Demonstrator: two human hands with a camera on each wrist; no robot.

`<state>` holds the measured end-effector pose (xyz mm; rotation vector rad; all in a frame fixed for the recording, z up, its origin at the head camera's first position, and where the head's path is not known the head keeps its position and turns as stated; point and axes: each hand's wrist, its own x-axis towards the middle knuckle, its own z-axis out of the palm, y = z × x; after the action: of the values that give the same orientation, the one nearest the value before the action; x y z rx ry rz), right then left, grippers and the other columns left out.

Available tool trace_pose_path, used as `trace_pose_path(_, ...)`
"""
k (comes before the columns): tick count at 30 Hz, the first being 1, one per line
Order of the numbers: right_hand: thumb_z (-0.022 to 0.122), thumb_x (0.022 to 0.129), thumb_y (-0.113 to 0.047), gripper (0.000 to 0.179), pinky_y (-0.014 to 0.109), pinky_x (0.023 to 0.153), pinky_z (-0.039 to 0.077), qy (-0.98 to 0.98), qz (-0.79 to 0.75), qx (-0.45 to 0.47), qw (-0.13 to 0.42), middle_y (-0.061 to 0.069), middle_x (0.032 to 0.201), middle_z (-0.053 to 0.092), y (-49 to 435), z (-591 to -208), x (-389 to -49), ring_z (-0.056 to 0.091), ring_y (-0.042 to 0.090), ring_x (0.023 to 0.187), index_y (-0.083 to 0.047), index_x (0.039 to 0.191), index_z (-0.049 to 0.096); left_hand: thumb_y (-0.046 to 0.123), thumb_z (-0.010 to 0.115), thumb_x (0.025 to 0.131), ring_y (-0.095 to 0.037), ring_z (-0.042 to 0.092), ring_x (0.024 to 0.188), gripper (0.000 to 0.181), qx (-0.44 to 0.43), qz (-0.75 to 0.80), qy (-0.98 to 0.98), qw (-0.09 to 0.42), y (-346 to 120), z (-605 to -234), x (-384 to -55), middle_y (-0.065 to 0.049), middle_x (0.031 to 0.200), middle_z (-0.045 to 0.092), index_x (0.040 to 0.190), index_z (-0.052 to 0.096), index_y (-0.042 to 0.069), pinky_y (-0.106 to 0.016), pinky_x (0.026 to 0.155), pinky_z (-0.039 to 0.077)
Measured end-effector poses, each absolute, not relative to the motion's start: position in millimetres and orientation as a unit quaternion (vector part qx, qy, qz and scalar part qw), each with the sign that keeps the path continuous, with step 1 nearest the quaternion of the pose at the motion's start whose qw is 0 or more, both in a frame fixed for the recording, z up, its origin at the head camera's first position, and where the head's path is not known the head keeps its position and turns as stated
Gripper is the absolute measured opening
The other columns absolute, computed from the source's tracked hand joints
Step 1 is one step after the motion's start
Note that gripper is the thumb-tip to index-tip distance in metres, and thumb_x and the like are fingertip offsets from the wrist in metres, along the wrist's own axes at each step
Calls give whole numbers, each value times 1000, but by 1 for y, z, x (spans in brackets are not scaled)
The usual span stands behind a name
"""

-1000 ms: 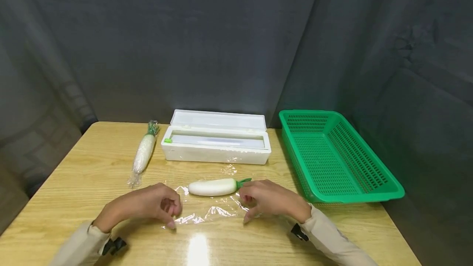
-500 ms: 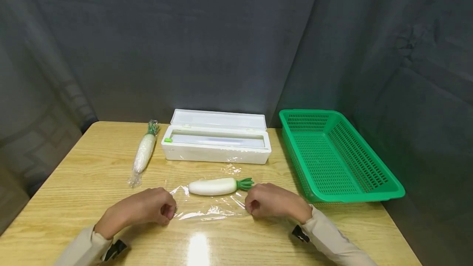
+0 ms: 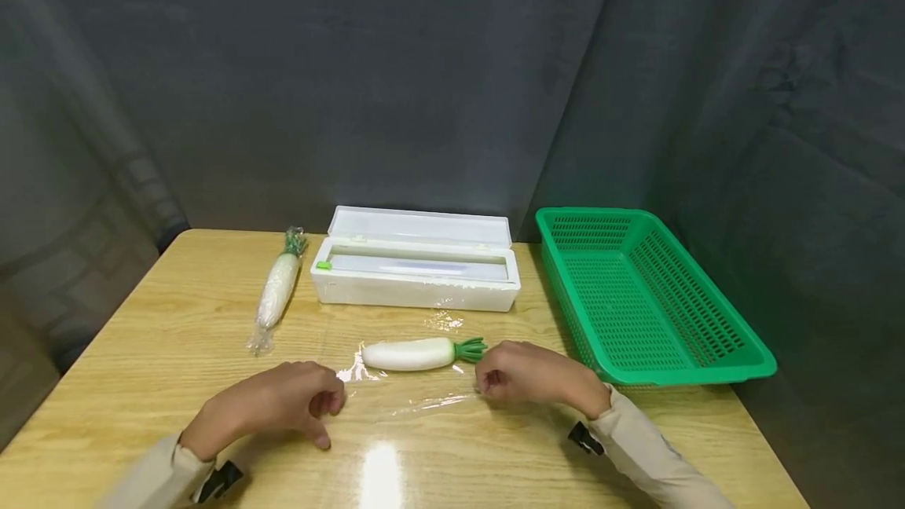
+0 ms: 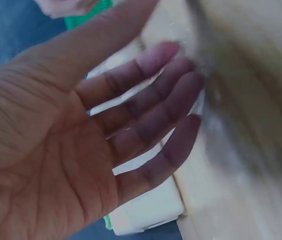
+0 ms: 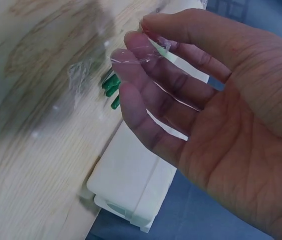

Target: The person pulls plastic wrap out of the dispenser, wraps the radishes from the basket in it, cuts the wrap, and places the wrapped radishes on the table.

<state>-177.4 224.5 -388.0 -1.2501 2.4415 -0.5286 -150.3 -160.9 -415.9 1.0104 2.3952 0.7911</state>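
Note:
A white radish [image 3: 410, 354] with green leaf stubs lies sideways on a sheet of cling film [image 3: 431, 403] on the table. My left hand [image 3: 276, 403] is by the sheet's left side, thumb apart from the loosely bent fingers, nothing gripped between them. In the left wrist view its fingers [image 4: 150, 115] lie close to the film. To the right of the leaf stubs, my right hand [image 3: 533, 375] pinches the film's near right corner between thumb and fingertips, and clear film [image 5: 153, 55] shows at those tips in the right wrist view.
Behind the radish stands a white cling film dispenser [image 3: 417, 294] with its lid raised and a green slider at its left. A film-wrapped radish [image 3: 279, 289] lies at the left. A green basket [image 3: 587, 320] stands at the right, near a dark curtain [image 3: 424, 85].
Both hands closed on the film's near corners half a second ago. Since then the left thumb and fingers have parted and let go. The right hand keeps its pinch, slightly farther right.

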Motion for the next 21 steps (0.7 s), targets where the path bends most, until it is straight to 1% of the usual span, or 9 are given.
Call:
trace_pose_path(2, 70, 91, 7, 25, 14, 63, 38, 860, -186, -442, 174, -15, 74, 51, 224, -388, -178, 42, -4, 70, -15, 80, 67, 20, 91, 81, 5, 42, 67, 28, 371, 253, 873, 190, -158, -418, -148, 16, 75, 52, 81, 63, 21, -20, 60, 41)
trace_pose_path(3, 70, 91, 7, 25, 14, 63, 38, 860, -186, -442, 175, -15, 74, 50, 224, -389, -178, 42, -4, 70, -15, 80, 67, 15, 90, 81, 5, 42, 67, 28, 375, 240, 878, 174, -157, -420, -147, 17, 75, 52, 80, 63, 22, -20, 59, 41)
trace_pose_path(5, 70, 92, 6, 25, 14, 63, 37, 859, -187, -443, 175, -14, 73, 50, 224, -389, -179, 42, -4, 70, -15, 80, 66, 4, 84, 83, 5, 41, 65, 30, 380, 227, 883, 154, -156, -421, -146, 19, 72, 51, 77, 63, 23, -20, 58, 39)
trace_pose_path(8, 71, 93, 5, 25, 14, 63, 38, 860, -191, -439, 177, -14, 73, 50, 224, -390, -179, 42, -4, 69, -15, 80, 66, -7, 76, 82, 5, 39, 63, 34, 379, 230, 884, 149, -156, -420, -146, 20, 69, 50, 72, 63, 23, -18, 57, 38)
trace_pose_path(10, 71, 93, 5, 24, 15, 62, 39, 860, -193, -438, 177, -15, 74, 51, 225, -390, -179, 42, -4, 70, -15, 80, 67, -6, 74, 83, 5, 39, 63, 34, 376, 237, 883, 151, -157, -419, -146, 20, 68, 48, 72, 63, 24, -18, 57, 37)
trace_pose_path(13, 72, 94, 3, 20, 15, 63, 41, 862, -199, -432, 176, -15, 75, 55, 225, -389, -179, 44, -4, 70, -14, 83, 71, -2, 73, 90, 5, 40, 65, 31, 372, 252, 881, 149, -162, -415, -148, 19, 70, 48, 74, 63, 23, -18, 58, 38)
trace_pose_path(15, 73, 93, 3, 18, 16, 63, 43, 866, -202, -426, 166, -14, 77, 57, 226, -389, -179, 46, -3, 70, -13, 86, 73, 1, 73, 93, 4, 41, 66, 29, 367, 257, 883, 137, -165, -411, -150, 18, 71, 49, 77, 64, 22, -19, 59, 39)
trace_pose_path(17, 75, 94, -1, 13, 17, 64, 45, 874, -206, -414, 152, -13, 79, 60, 228, -389, -179, 48, -2, 71, -12, 88, 74, 3, 73, 96, 4, 44, 68, 26, 366, 261, 885, 119, -169, -406, -152, 18, 74, 52, 79, 65, 21, -20, 60, 41)
trace_pose_path(21, 73, 95, -2, 11, 20, 66, 49, 891, -216, -382, 113, -11, 84, 64, 229, -390, -181, 51, 0, 74, -12, 92, 74, 5, 73, 97, 4, 47, 70, 22, 362, 265, 890, 86, -172, -397, -157, 19, 78, 58, 84, 67, 21, -20, 61, 44)
